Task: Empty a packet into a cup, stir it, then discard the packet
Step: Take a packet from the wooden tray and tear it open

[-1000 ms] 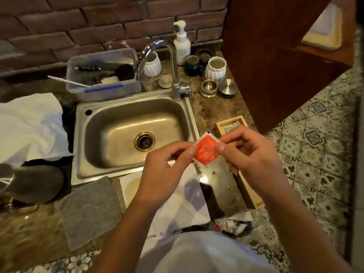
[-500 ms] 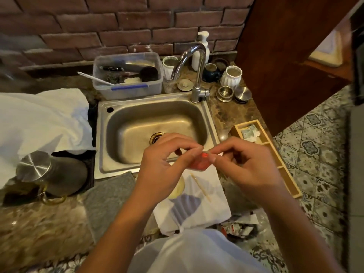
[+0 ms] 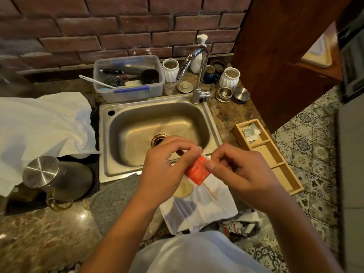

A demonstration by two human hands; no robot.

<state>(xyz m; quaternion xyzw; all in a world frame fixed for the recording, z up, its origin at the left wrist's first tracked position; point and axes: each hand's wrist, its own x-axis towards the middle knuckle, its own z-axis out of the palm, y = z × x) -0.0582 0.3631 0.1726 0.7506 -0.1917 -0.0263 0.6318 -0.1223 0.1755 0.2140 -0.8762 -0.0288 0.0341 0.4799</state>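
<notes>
At the centre of the frame, the left hand [image 3: 163, 172] and right hand [image 3: 239, 174] both pinch the red packet [image 3: 197, 170] above the cup [image 3: 183, 189]; tear slowly, keeping it over the cup.

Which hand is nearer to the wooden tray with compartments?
Right. The right hand is just beside the wooden tray, on its sink side, pinching the red packet. The left hand pinches the packet from the far side, over the sink's front edge.
</notes>
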